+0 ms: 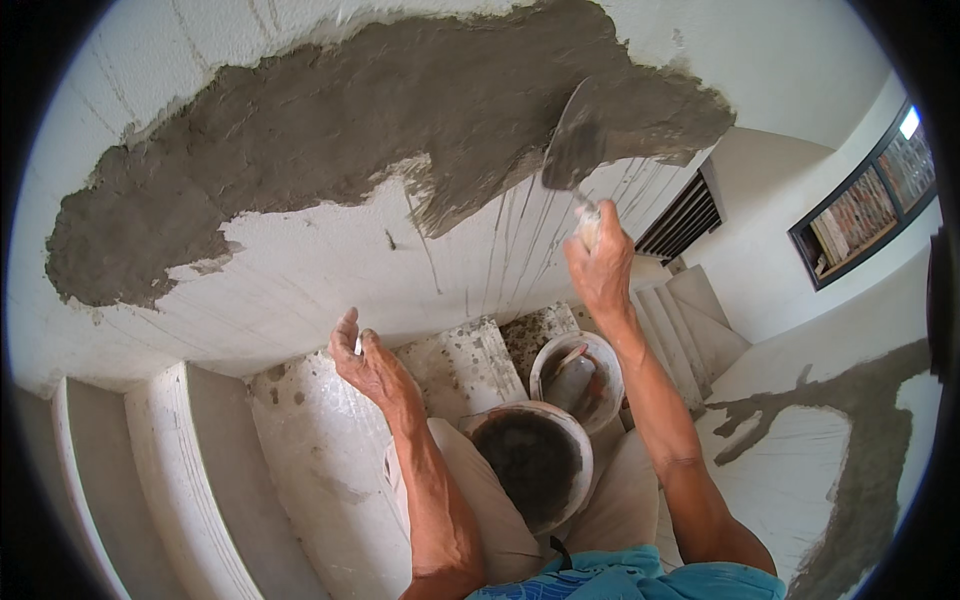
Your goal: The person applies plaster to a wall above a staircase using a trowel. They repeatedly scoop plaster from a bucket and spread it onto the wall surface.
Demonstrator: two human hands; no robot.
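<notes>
My right hand [600, 262] is closed round the handle of a trowel [574, 150], whose blade lies against the wet grey plaster patch [330, 110] on the white wall. The blade is near the patch's right part, by its lower edge. My left hand [375, 370] hangs over the landing below the wall, its fingers loosely bent and apart, with nothing plain to see in it. Between my knees stands a bucket [588, 470] with dark grey mortar [527, 465] inside. Just beyond it, a second bucket [614, 362] holds a pale, rounded object [572, 380] that I cannot make out.
Steps [160, 440] run along the lower left, and more steps [672, 335] lie to the right. Mortar splashes spot the landing [320, 460]. A dark vent grille [683, 220] and a framed window [860, 220] are at right. Grey plaster [860, 450] also marks the right wall.
</notes>
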